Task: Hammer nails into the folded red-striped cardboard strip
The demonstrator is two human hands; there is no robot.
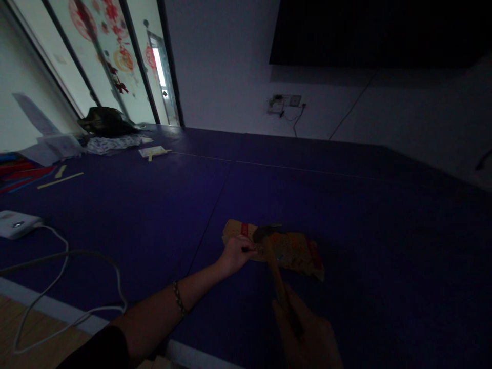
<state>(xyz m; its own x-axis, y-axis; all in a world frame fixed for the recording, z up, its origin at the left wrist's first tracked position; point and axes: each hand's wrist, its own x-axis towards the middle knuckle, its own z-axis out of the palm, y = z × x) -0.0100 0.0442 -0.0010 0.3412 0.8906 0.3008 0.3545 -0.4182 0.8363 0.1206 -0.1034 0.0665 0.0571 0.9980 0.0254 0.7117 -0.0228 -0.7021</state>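
A hammer (274, 266) with a wooden handle and a dark head is gripped in my right hand (312, 335), near the bottom of the view. Its head is over a flat, crinkled yellow-brown packet (298, 249) with red bands, which lies on the dark blue surface (292, 189). My left hand (235, 254) rests at the packet's left part, its fingers pinched close beside the hammer head. Whatever sits between those fingertips is too small and dark to tell. Dim light hides whether the hammer head touches the packet.
At the left lie a white device (19, 224) with a looping white cable (65, 261), red and blue strips (23, 174) and yellow strips (60, 180). A dark bag (105, 121) stands farther back. Wall sockets (286, 101) and a black screen (369, 33) are beyond.
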